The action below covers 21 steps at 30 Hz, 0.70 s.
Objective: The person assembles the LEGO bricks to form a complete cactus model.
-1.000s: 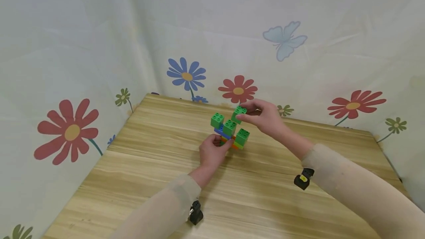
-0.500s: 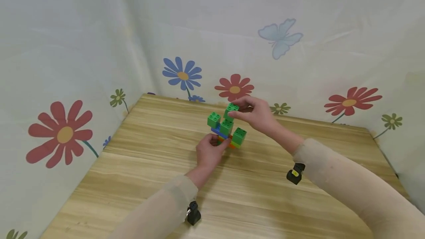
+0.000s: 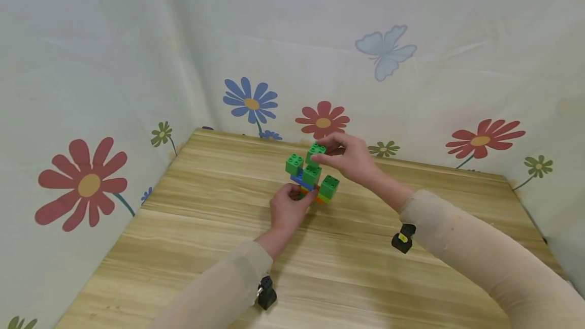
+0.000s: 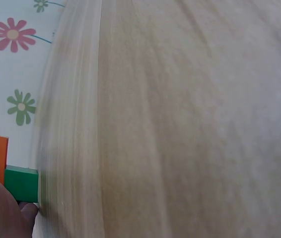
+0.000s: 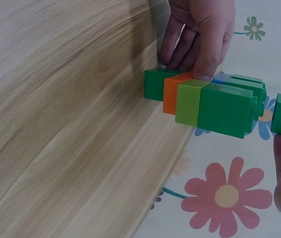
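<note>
Near the far side of the table stands a small build of toy building bricks: a dark green brick (image 5: 156,85) at the bottom, an orange brick (image 5: 171,95), a lime brick (image 5: 187,101), a blue brick (image 3: 299,179) and several green bricks (image 3: 329,187) on top. My left hand (image 3: 289,208) grips its lower layers between thumb and fingers. Pinched in my right hand (image 3: 351,159) is another green brick (image 3: 315,153), studs up, over the middle top brick of the build. In the right wrist view, this held brick shows a gap from the build's studs.
The build stands on a wood-grain table (image 3: 219,258). Right behind the table's far edge hangs a white cloth (image 3: 292,39) printed with flowers and a butterfly. A black wrist device (image 3: 266,293) sits under the left sleeve, another wrist device (image 3: 403,239) under the right.
My right hand has moved left with the green brick, from behind the build's right part to over its middle green brick. The left hand keeps its grip, and the head view has shifted slightly.
</note>
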Each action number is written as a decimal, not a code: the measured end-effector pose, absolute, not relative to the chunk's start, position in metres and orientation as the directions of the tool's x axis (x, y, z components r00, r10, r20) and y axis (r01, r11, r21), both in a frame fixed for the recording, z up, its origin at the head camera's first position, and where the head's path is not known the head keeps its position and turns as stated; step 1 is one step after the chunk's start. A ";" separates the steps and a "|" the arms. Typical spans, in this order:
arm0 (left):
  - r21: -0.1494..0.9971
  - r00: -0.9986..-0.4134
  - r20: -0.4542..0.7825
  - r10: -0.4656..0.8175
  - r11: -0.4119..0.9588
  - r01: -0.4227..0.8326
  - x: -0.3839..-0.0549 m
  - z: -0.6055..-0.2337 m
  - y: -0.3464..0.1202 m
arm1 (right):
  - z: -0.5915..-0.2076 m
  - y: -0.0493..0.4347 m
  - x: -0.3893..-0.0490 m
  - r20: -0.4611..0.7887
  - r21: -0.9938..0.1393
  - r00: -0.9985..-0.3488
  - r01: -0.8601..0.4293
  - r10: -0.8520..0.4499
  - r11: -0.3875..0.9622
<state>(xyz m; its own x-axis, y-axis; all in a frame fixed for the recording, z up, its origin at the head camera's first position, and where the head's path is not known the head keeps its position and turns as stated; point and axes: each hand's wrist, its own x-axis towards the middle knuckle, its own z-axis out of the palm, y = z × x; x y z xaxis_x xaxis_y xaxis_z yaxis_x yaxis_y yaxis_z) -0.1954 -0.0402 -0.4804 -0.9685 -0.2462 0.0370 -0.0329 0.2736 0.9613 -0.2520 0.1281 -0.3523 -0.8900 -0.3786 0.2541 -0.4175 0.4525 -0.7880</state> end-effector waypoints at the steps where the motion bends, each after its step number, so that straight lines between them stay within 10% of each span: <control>1: 0.961 -0.968 0.037 -0.247 0.275 -0.033 -0.195 -0.480 -0.040 | -0.353 0.128 -0.252 0.251 -0.788 -0.891 -0.415 -0.379 0.454; 21: 0.960 -0.969 0.032 -0.244 0.279 -0.038 -0.193 -0.477 -0.042 | -0.362 0.128 -0.248 0.219 -0.797 -0.891 -0.398 -0.397 0.454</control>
